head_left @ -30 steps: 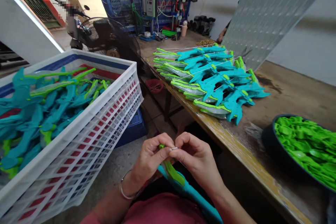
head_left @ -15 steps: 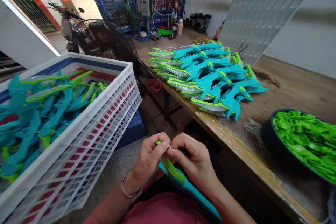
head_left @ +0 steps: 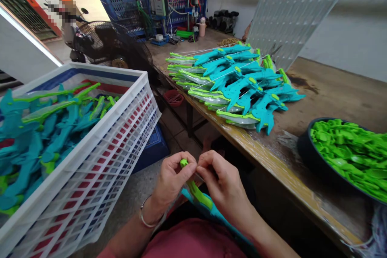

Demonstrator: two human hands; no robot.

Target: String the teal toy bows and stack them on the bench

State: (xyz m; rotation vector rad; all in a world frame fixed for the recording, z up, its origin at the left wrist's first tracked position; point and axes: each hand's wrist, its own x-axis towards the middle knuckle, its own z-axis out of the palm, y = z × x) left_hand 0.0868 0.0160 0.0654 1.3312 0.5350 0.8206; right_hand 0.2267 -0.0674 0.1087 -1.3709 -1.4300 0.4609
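A teal and green toy bow (head_left: 200,196) lies slanted across my lap, its green tip pointing up between my hands. My left hand (head_left: 173,175) is closed around that tip, thumb and forefinger pinched just below its end. Close beside it, my right hand (head_left: 222,177) pinches what looks like a thin white string (head_left: 199,177); the fingers hide most of it. The bow's lower part runs under my right forearm. On the table, several strung toy bows (head_left: 238,78) lie stacked in a row, teal in the middle with green limbs.
To my left stands a white lattice crate (head_left: 121,129) filled with teal and green bow parts. The wooden table (head_left: 326,100) runs along my right, holding a dark basin (head_left: 305,145) of small green pieces. A fan (head_left: 121,44), a scooter and blue crates (head_left: 117,4) are farther back.
My right hand has turned slightly and its fingers have shifted at the string. More of the green tip shows above my left hand. The view has swung a little to the right.
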